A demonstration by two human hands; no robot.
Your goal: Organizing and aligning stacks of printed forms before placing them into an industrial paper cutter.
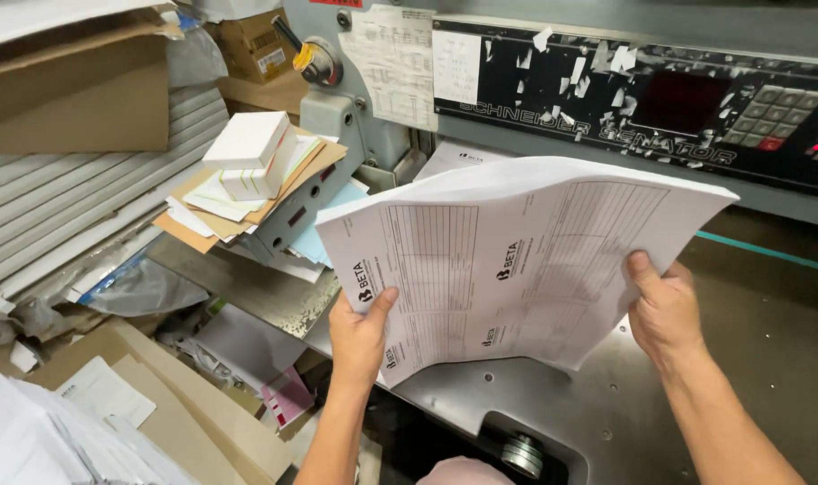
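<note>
Both of my hands hold one thick stack of white printed sheets [508,260] with ruled form tables, lifted above the grey metal machine table [553,404]. My left hand [360,337] grips the stack's near left corner, thumb on top. My right hand [665,310] grips the near right edge, thumb on top as well. The stack bows upward in the middle and tilts slightly toward the machine.
Behind the stack stands a paper-cutting machine with a dark control panel [687,99] and keypad. A pile of small white pads and cardboard sheets [252,175] sits on a ledge to the left. Cardboard [184,404] and loose papers [41,440] fill the lower left.
</note>
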